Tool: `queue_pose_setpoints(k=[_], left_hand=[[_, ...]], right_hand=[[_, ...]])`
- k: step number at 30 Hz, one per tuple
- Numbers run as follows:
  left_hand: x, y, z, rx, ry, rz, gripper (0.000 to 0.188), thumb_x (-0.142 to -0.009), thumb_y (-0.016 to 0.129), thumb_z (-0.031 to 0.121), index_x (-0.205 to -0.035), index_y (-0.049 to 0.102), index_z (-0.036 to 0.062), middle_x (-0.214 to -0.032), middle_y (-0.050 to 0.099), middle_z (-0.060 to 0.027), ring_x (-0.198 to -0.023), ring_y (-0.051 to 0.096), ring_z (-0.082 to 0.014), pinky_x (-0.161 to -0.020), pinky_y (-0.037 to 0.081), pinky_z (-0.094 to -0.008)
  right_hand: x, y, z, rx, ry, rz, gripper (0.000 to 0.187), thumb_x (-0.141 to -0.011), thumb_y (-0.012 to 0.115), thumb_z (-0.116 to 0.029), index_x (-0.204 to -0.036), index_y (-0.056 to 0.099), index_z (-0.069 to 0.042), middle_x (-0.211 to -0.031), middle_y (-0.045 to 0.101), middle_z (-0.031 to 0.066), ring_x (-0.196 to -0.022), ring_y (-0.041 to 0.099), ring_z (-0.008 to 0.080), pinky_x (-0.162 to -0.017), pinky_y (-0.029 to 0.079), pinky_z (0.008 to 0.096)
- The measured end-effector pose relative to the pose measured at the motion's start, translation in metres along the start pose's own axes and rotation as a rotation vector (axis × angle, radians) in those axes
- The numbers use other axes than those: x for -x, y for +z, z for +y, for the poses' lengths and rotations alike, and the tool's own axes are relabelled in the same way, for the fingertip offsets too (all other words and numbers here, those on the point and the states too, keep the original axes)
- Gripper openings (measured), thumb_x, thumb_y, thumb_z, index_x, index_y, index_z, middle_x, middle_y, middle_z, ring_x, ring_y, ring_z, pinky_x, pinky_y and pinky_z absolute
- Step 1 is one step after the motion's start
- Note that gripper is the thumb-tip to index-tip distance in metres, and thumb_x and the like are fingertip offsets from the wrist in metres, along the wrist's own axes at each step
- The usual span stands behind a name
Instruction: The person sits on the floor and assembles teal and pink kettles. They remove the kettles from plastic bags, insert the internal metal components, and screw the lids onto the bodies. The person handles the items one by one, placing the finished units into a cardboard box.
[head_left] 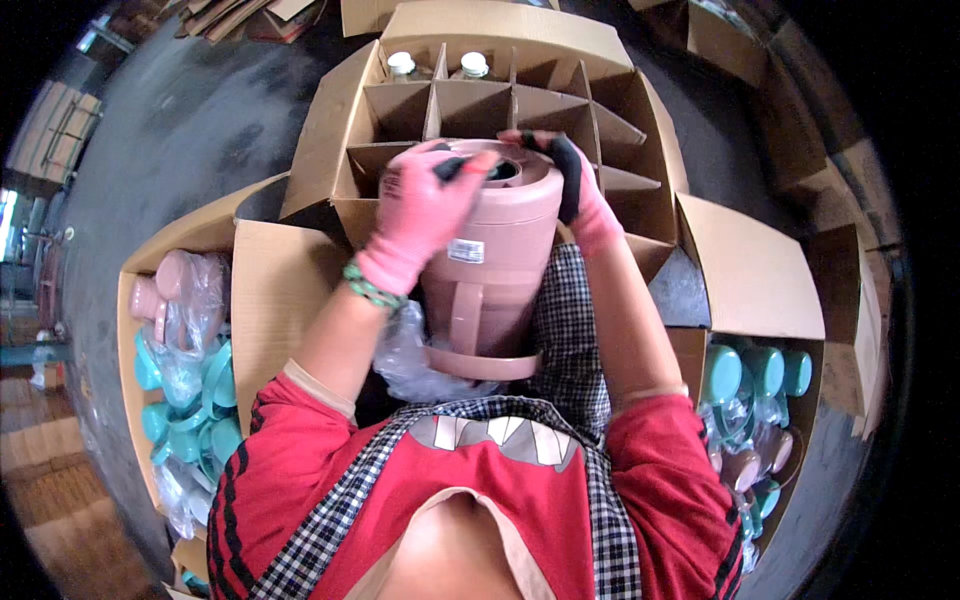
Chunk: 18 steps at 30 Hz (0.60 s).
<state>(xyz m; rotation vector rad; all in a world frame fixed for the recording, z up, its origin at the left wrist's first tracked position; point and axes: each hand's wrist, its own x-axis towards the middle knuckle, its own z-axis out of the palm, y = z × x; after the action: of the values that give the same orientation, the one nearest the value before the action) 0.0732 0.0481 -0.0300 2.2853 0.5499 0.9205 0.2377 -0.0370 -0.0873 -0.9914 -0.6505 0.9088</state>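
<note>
A big pink insulated jug with a side handle and a small white label stands in front of my body, its top facing up. My left hand, in a pink glove with dark fingertips, grips the left of its top, with the fingers bent in beside the round opening. From the far right, my right hand, gloved alike, curls round the rim of the top. Motion blurs the fingers a little. Crumpled clear plastic lies against the jug's lower left.
Ahead stands an open carton with cardboard dividers, with two white-capped bottles in its far cells. Open boxes flank me: teal and pink jugs at left, teal and brownish cups at right. Flattened cardboard lies far left.
</note>
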Motion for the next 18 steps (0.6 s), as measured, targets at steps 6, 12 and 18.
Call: queue_pose_setpoints(k=[6,12,18], left_hand=[[-0.009,-0.015,-0.020,0.187,0.042,-0.125,0.023,-0.074,0.063,0.021,-0.073,0.060,-0.0015,-0.078,0.059,-0.0121,-0.072,0.056,-0.0169,-0.065,0.044,-0.0275],[-0.002,0.001,-0.027,0.326,0.109,0.087,0.030,-0.073,0.062,0.028,-0.065,0.058,-0.0001,-0.068,0.058,-0.0127,-0.064,0.058,-0.0202,-0.058,0.045,-0.0299],[0.024,0.045,-0.100,2.065,-0.923,-0.558,0.047,-0.084,0.048,0.035,-0.119,0.040,0.0047,-0.115,0.048,-0.0102,-0.107,0.044,-0.0189,-0.095,0.033,-0.0326]], right_hand=[[0.019,0.001,-0.012,0.159,0.165,0.051,0.051,-0.084,0.039,-0.047,-0.092,0.054,0.001,-0.080,0.054,0.0046,-0.070,0.048,0.0107,-0.066,0.039,0.0215],[0.011,-0.015,-0.016,0.322,-0.017,-0.153,0.034,-0.084,0.041,-0.020,-0.105,0.051,0.004,-0.099,0.056,0.0131,-0.090,0.054,0.0186,-0.083,0.040,0.0274],[0.039,0.045,-0.095,1.150,-0.294,-0.378,0.036,-0.065,0.063,-0.005,-0.099,0.053,0.001,-0.098,0.054,0.0141,-0.094,0.051,0.0274,-0.086,0.039,0.0317]])
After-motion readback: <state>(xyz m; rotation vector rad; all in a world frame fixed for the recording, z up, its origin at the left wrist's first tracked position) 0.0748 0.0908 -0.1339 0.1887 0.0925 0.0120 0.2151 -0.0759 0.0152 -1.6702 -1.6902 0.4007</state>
